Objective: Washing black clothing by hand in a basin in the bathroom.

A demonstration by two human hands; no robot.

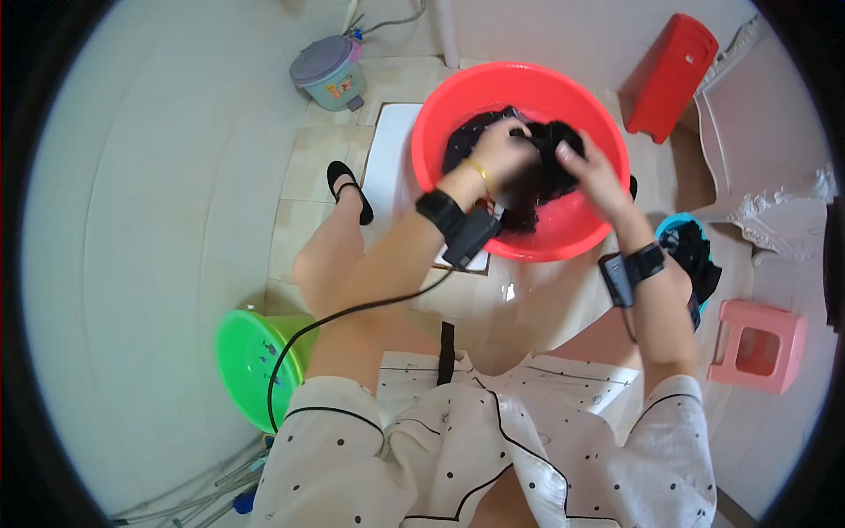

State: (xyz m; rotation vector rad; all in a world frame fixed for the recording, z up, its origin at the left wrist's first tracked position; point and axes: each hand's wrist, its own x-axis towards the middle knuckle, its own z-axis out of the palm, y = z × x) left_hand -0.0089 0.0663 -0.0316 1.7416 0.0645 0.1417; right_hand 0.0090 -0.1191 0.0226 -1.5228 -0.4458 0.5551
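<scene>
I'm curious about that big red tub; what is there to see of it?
The red tub is wide, round and smooth, with a rolled-looking rim, and seems to be plastic. It sits open side up, its left part over a white panel. Inside lie wet-looking black cloth and what appears to be water. The left hand and right hand reach in at the cloth.

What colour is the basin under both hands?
The basin is red, seen best in the head view.
</scene>
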